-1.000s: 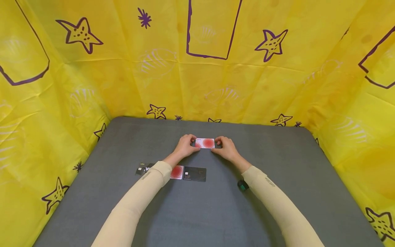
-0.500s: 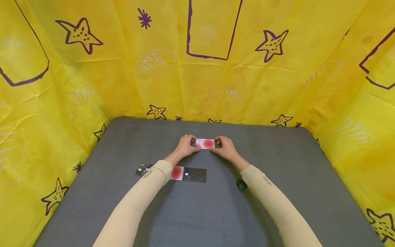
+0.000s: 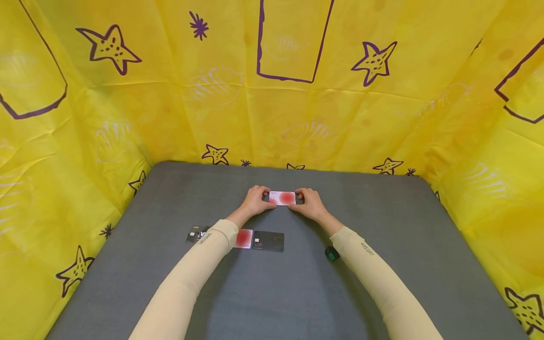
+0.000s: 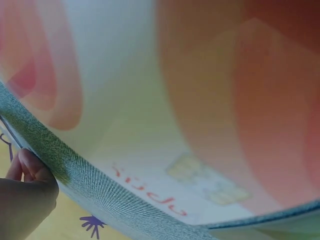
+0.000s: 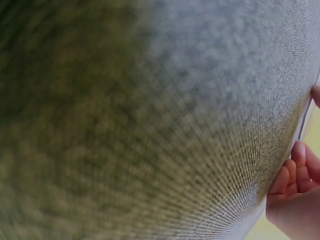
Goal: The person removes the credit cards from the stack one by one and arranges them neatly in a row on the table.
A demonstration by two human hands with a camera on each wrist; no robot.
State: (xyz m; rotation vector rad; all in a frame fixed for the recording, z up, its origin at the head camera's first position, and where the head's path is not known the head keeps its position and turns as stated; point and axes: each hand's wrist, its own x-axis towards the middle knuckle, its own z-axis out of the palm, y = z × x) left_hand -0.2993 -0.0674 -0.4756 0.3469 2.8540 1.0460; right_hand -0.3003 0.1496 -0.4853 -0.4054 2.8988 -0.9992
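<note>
Both hands hold a white bank card (image 3: 284, 198) with red circles, toward the back of the table. My left hand (image 3: 256, 200) pinches its left end, thumb at the near edge and fingers at the far edge. At the opposite end, my right hand (image 3: 311, 203) grips it the same way. Nearer me lies a row of cards: a black VIP card (image 3: 268, 241), a white card with a red circle (image 3: 244, 238), and dark cards (image 3: 193, 233) partly hidden by the left sleeve. A red-and-white card (image 4: 120, 65) fills much of the left wrist view.
The cards rest on a grey cloth-covered table (image 3: 382, 245). Yellow fabric (image 3: 272, 113) with starfish drawings surrounds its back and sides. A small dark object with a green face (image 3: 332, 254) sits beside the right sleeve cuff.
Both hands and the held card keep practically the same place. The right forearm has drawn slightly to the left.
</note>
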